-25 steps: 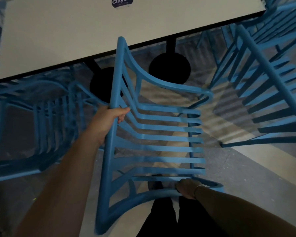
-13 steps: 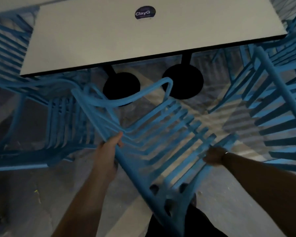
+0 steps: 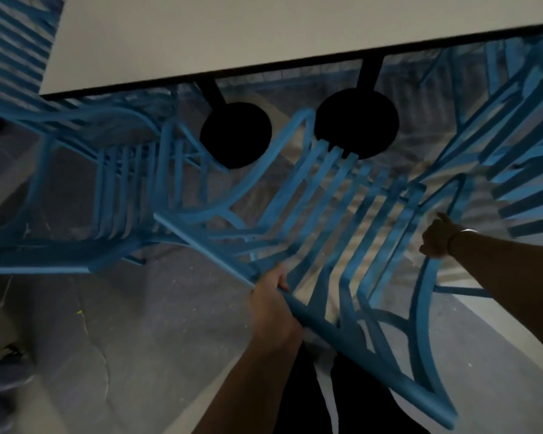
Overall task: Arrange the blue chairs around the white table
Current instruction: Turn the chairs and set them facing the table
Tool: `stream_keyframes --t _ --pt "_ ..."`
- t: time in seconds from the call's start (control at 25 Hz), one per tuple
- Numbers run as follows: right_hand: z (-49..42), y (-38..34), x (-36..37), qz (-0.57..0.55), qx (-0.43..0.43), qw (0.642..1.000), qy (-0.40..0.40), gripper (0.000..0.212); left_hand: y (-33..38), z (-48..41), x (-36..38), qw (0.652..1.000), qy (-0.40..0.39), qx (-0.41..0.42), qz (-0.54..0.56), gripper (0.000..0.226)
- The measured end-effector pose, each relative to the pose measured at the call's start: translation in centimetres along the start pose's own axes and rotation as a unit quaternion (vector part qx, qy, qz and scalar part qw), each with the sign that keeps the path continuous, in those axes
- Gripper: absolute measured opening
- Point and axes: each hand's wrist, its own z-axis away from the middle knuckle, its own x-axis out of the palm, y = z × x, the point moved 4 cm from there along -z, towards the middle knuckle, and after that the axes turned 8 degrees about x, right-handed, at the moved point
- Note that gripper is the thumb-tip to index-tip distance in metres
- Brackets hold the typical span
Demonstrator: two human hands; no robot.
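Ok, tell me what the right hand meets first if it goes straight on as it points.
Probably the slats of the blue chair it seems to grip: the right hand points leftward across the seat. Depth is unclear.

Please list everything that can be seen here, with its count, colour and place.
table: one, white top, far side
table bases: two, black, round, on the floor under the table
held chair: one, blue, tilted, centre
left chair: one, blue, left of the held chair
right chair: one, blue, right side
floor: grey, below
left hand: grips the held chair's near rail
right hand: holds its right edge
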Motion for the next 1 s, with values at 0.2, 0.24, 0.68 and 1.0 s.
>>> stream_keyframes --t 0.2,0.24,0.68,1.0 --pt "0.9 -4.0 3.0 0.053 -0.085 0.995 0.029 0.05 -1.3 -3.9 -3.9 1.0 0.007 -0.022 0.002 0.033" --pt "1.6 -5.1 3.4 0.029 -0.102 0.994 0.035 0.049 -1.8 -4.3 -4.6 1.0 0.009 -0.03 0.0 0.034" --pt "20.7 -18.5 3.7 -0.495 -0.229 0.831 -0.112 0.018 -0.3 -4.7 -6.0 0.991 0.042 0.007 -0.128 0.016" --pt "25.3 -17.4 0.7 -0.555 -0.188 0.807 -0.067 0.026 9.4 -2.2 -8.9 0.547 -0.155 0.359 -0.74 0.061"
